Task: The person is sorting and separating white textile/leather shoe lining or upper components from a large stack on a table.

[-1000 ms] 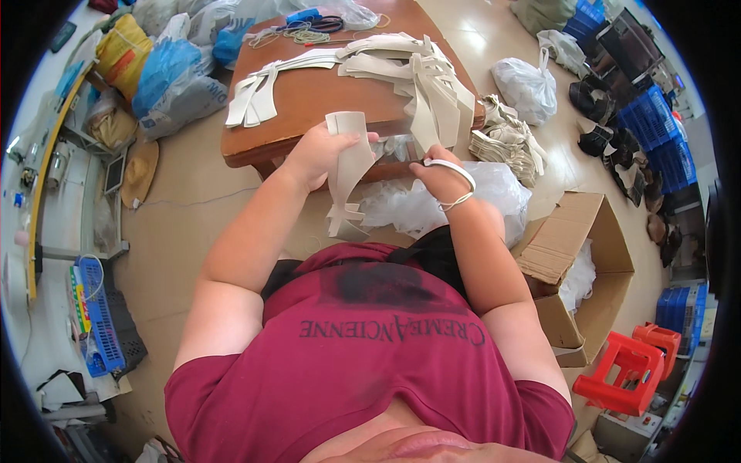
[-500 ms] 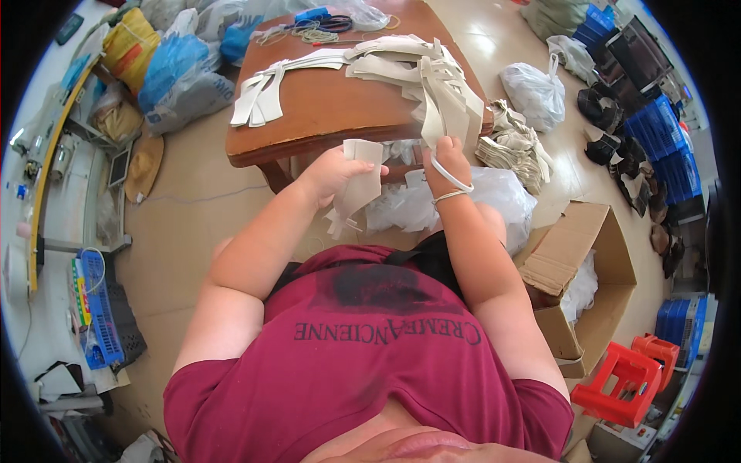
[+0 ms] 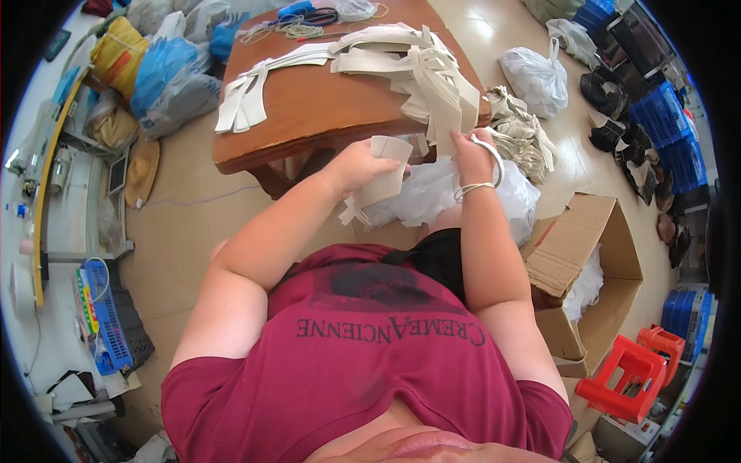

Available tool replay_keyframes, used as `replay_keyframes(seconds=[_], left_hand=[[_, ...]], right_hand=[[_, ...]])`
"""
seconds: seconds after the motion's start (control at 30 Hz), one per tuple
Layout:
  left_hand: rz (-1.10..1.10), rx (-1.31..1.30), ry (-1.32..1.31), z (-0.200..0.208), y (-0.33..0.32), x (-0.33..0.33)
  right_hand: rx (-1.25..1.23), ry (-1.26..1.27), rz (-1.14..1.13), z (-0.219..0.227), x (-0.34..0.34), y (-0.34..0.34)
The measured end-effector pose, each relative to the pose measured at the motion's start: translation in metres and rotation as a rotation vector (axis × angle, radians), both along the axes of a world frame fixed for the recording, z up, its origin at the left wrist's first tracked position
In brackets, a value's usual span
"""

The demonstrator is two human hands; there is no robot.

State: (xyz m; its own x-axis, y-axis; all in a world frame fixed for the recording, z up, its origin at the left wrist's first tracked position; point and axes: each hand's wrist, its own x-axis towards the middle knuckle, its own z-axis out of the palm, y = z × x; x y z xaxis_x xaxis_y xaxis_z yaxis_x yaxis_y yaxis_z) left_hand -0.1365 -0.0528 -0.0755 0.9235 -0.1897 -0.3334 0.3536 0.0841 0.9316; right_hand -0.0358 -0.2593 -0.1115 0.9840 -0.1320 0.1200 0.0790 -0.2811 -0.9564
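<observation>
My left hand (image 3: 361, 165) is closed around a small stack of cream cut pieces (image 3: 390, 171), thumb on top, in front of the table's near edge. Narrow tails of the stack hang below my fingers. At the table's right front corner my right hand (image 3: 473, 157) pinches the lower end of a cream strip (image 3: 445, 123), which overhangs the edge from the heap. That heap of cream pieces (image 3: 378, 63) lies loosely overlapped on the brown wooden table (image 3: 309, 116). A smaller fan of the same pieces (image 3: 245, 106) rests at the table's left.
Cords (image 3: 302, 29) and a blue object (image 3: 296, 9) lie at the table's far edge. More cream pieces (image 3: 519, 133) are piled right of it, near a white plastic bag (image 3: 534, 81). A cardboard box (image 3: 575, 239) and red stools (image 3: 625, 378) stand at my right.
My left hand has shifted right with its stack, closer to my right hand. My right hand has moved slightly right and now pinches the strip lower down. The view has shifted a little.
</observation>
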Motion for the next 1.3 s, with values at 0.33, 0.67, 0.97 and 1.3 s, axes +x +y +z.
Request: replay_keyframes(seconds=[0.33,0.67,0.97,1.3], left_hand=[[0.085,0.112,-0.054,-0.009,-0.006,0.029],[0.244,0.093,-0.1,0.004,0.002,-0.012],[0.188,0.367,-0.572,0.025,0.009,-0.06],[0.073,0.494,-0.859,0.05,0.007,-0.118]], right_hand=[[0.03,0.221,0.033,-0.013,0.027,-0.017],[-0.368,0.289,0.348,0.016,-0.025,-0.037],[-0.246,-0.598,1.029,0.103,-0.131,0.007],[-0.105,-0.721,0.86,0.102,-0.151,0.022]])
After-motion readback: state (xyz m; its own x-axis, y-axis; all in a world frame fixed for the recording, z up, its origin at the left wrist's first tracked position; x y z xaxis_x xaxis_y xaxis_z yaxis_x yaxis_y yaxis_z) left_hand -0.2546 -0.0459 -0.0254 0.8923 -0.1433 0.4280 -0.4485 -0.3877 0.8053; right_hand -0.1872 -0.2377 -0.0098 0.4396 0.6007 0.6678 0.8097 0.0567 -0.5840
